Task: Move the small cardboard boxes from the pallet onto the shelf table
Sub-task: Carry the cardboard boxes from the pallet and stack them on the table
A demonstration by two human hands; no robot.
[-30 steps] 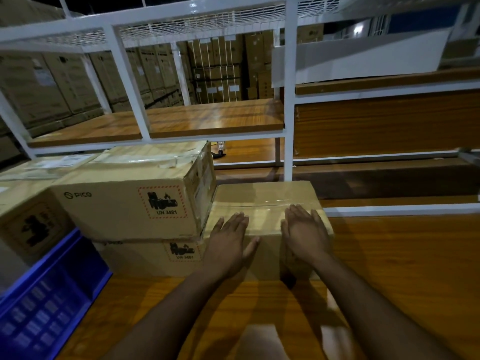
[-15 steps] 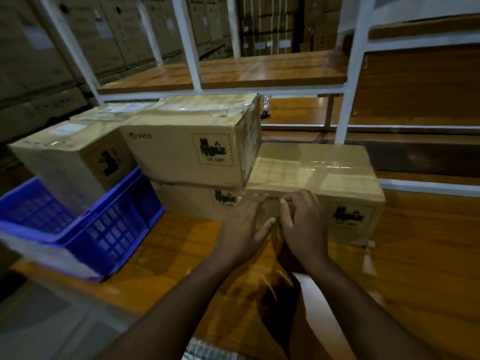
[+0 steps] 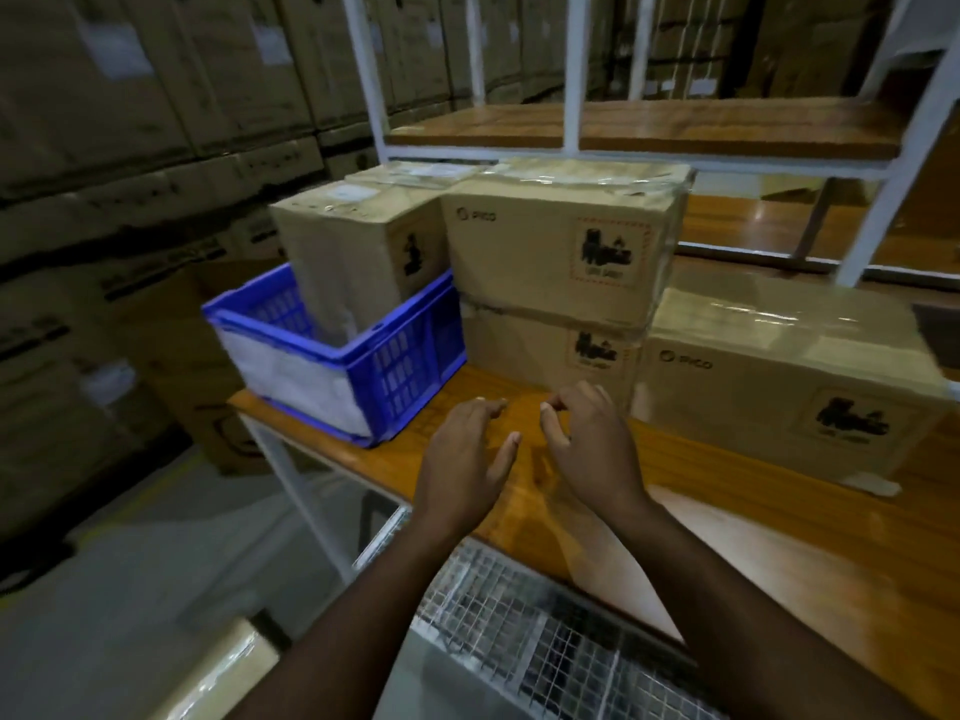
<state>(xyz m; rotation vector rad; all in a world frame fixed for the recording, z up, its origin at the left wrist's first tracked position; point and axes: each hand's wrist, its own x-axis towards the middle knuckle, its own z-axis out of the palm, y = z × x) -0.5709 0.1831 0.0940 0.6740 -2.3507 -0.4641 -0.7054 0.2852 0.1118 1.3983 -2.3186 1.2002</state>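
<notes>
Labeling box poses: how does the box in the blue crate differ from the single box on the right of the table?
The crate box stands inside the blue crate, its taller side up; the right box lies flat, directly on the wooden table. The crate box shows a narrow face toward the camera, the right box a long face with a logo. Both are brown cardboard, taped on top, with a black printed mark. Neither hand touches them.

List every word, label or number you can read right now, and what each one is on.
"PICO": upper stacked box, front, top left.
"PICO": right-hand box, front, top left.
Hazard labels on those boxes and the lower stacked box: print too blurred.
White labels on the background cartons: unreadable.
</notes>
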